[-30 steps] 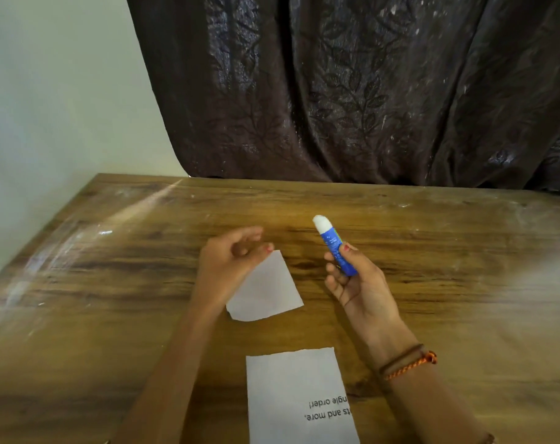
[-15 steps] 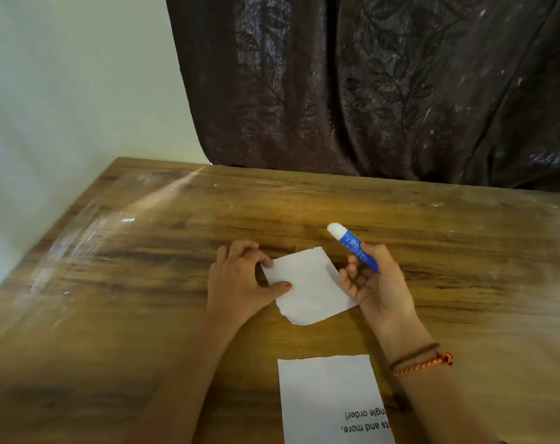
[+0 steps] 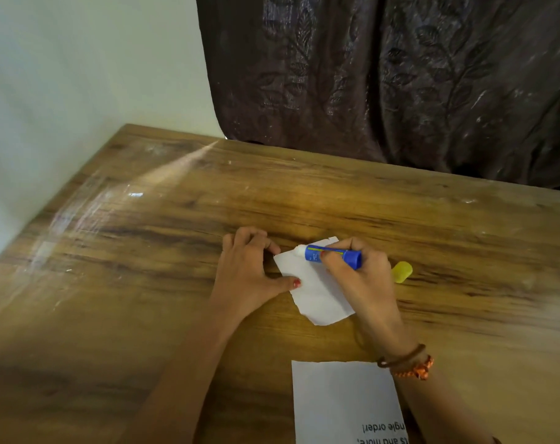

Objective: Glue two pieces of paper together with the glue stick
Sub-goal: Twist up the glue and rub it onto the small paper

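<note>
Two papers on wood, glue tip down on the small one

One blue plastic glue stick (image 3: 333, 256), cylindrical, yellow stripe along the barrel, uncapped, lies nearly level with its white waxy tip pointing left and touching the top left area of the small paper (image 3: 317, 290). Right hand (image 3: 362, 283) is closed around the barrel, fingers wrapped over it, red-painted nail visible near the label. Small paper is white, matte, roughly rectangular with torn, uneven edges and a ragged top corner; lies flat on the table, tilted. Left hand (image 3: 250, 277) presses down on the paper's left edge: thumb tip with red nail on the paper, curled fingers at the upper left corner, palm on the wood. It grips nothing, just pins the sheet.

Second, larger paper (image 3: 342, 402) sits nearer the person, below the small one and apart from it; white, smooth, straight-cut sides, slightly wavy top edge, upside-down black printed text at its lower right, bottom cut by the frame. Yellow cap (image 3: 403, 272), translucent plastic, short rounded cylinder, lies on its side just right of the right hand. Right wrist wears braided cord bracelets (image 3: 407, 363), brown and orange.

Table (image 3: 144, 251) is wood-grain, glossy, streaked with pale scuffs and white specks. Behind it hangs a dark brown curtain (image 3: 384, 75), shiny fabric with embossed leaf pattern; plain pale wall (image 3: 80, 75) at left.
</note>
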